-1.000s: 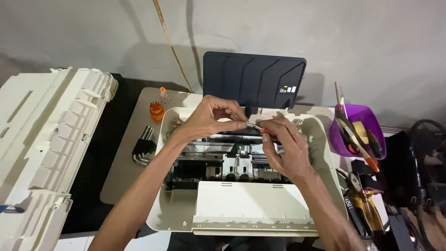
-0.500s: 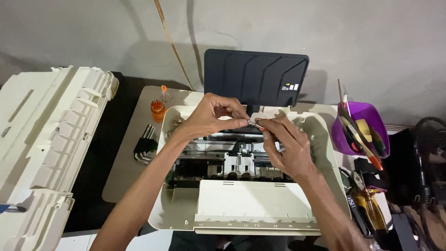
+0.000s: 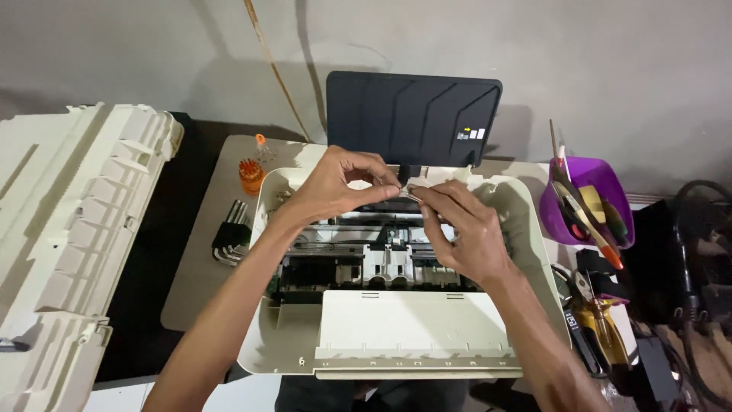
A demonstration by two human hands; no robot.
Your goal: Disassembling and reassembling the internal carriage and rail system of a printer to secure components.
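Observation:
An opened cream printer (image 3: 404, 336) lies in front of me with its cover off and its dark mechanism (image 3: 358, 255) exposed. Both hands meet over the printer's rear part. My left hand (image 3: 335, 187) pinches a small thin metal part (image 3: 408, 192) between thumb and fingers. My right hand (image 3: 461, 229) grips the same small part from the right side, fingertips touching the left hand's. What the part attaches to is hidden by the fingers. A dark blue paper tray (image 3: 412, 114) stands upright behind the printer.
A large cream printer cover (image 3: 69, 229) lies at the left. A set of hex keys (image 3: 229, 236) and an orange bit holder (image 3: 250, 174) sit on the grey mat. A purple cup of tools (image 3: 587, 198) stands at the right, with more tools and cables beyond.
Both hands stay pinched together at the printer's rear; they have barely shifted. The view has moved slightly.

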